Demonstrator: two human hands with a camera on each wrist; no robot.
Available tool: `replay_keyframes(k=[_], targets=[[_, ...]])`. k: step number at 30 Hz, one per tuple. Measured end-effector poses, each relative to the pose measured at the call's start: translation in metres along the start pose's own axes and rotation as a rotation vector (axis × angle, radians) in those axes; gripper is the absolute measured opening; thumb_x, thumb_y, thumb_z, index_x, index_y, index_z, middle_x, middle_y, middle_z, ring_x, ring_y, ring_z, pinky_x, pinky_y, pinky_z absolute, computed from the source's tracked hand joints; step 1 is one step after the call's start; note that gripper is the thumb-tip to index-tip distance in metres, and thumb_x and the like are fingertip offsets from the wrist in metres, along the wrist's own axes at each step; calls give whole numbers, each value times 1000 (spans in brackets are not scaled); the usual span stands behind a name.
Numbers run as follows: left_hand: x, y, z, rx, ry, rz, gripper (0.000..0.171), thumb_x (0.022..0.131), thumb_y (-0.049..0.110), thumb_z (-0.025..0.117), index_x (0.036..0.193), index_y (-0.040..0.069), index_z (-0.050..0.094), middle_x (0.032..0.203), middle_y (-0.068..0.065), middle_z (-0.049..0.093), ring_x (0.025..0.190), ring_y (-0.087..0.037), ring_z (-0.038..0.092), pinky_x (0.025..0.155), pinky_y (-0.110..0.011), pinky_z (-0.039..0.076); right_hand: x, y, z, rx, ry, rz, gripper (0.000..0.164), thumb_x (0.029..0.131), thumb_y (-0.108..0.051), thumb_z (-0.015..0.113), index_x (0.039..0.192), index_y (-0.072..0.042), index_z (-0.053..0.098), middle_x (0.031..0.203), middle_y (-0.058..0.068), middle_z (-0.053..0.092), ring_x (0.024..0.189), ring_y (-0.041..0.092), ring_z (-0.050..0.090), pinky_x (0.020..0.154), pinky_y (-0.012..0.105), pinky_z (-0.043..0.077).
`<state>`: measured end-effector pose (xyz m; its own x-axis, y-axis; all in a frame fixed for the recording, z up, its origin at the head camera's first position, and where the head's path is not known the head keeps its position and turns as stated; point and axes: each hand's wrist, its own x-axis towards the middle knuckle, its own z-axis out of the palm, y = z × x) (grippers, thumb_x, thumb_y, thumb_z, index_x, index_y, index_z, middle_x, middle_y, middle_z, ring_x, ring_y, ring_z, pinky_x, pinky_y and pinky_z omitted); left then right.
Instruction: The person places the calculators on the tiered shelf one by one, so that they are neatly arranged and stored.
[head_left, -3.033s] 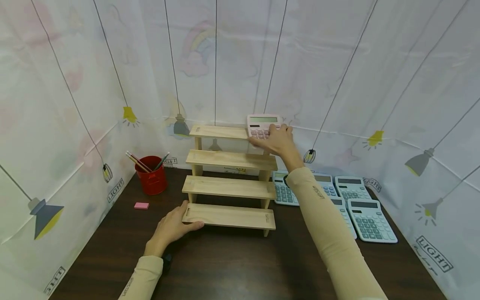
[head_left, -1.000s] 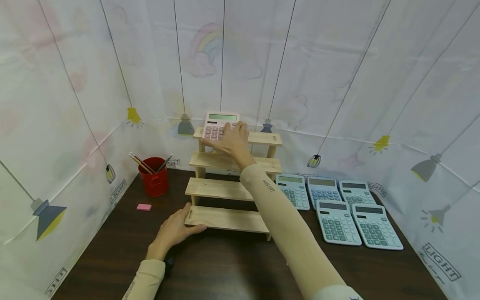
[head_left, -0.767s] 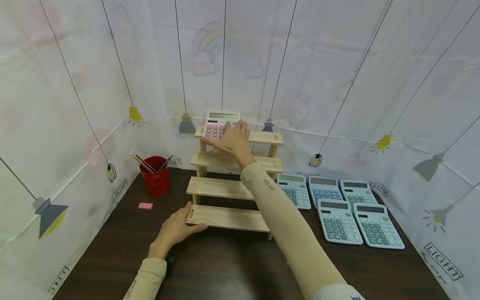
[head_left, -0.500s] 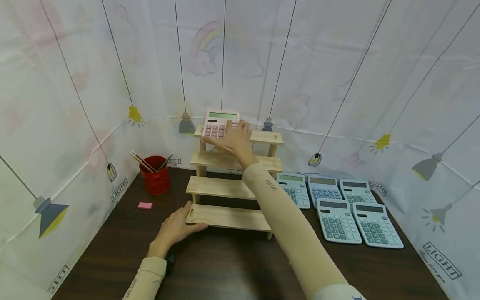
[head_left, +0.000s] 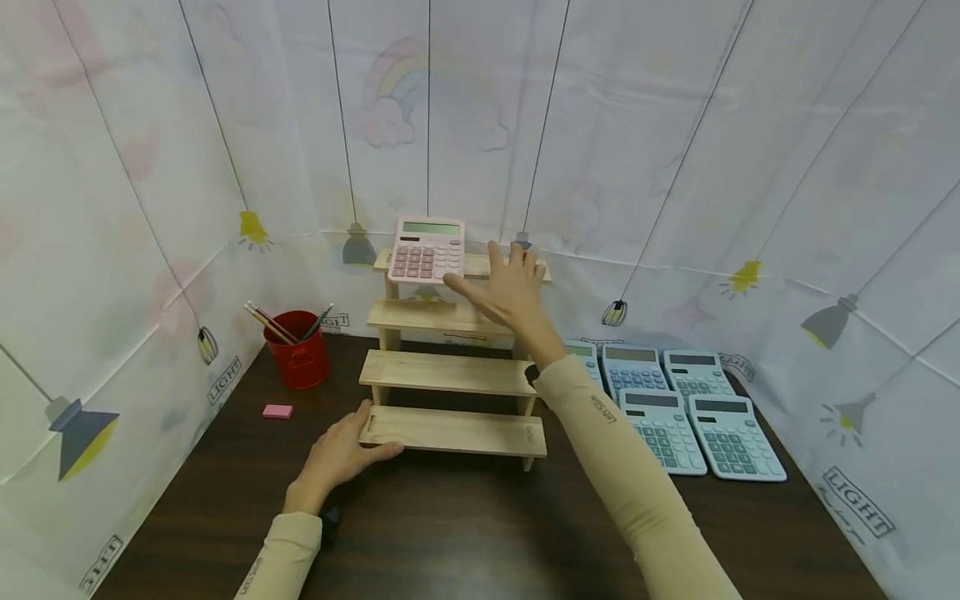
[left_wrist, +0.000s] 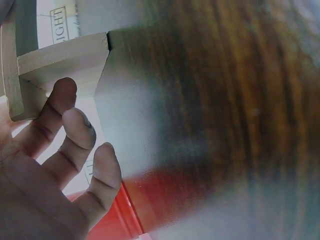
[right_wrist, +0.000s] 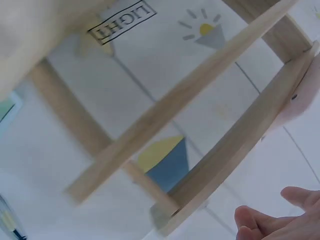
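Spreading right hand (head_left: 517, 293), pink calculator (head_left: 427, 250) near top shelf's (head_left: 477, 266) left edge, room rightward.

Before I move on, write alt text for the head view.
A pink calculator sits atop a wooden stand, the right hand spread beside it; the left hand holds the bottom shelf. Five blue calculators lie at right, a red bucket of pencils at left.

The sleeved right forearm (head_left: 630, 471) reaches forward; its right hand (head_left: 510, 287) is raised, fingers (head_left: 517, 255) fanned, thumb (head_left: 467, 288) stretched leftward; the sleeved left forearm (head_left: 281, 558) angles inward; its left hand (head_left: 337, 457) stays low, thumb spread from gently bent fingers.
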<state>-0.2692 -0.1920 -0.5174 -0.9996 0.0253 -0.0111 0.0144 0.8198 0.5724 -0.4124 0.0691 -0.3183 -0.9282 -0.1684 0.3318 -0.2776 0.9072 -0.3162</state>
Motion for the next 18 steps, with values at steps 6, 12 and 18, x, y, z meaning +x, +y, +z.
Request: replay_keyframes(k=[6,12,18], targets=[[1,0,-1,3,-6,-2,119,75,81,64,160,8,25,155,-24,44,140,-45,47,106,-68,40,-29,27,-8,38,44,-23,105,81,-86,46,159,-18,29,162,25,25,147,46,22,114,64,22],[2,-2,0,16,7,8,118,75,81,65,160,8,25,150,-23,50,133,-42,53,103,-64,45,-54,54,-8,63,49,-10,105,81,-87,45,159,-19,28,161,25,27,145,48,24,109,64,23],[1,-1,2,14,1,9,118,76,80,65,160,8,25,151,-24,49,134,-43,52,103,-64,45,-80,80,-7,70,26,31,99,85,-81,48,159,-17,29,159,25,30,142,49,26,108,67,22]])
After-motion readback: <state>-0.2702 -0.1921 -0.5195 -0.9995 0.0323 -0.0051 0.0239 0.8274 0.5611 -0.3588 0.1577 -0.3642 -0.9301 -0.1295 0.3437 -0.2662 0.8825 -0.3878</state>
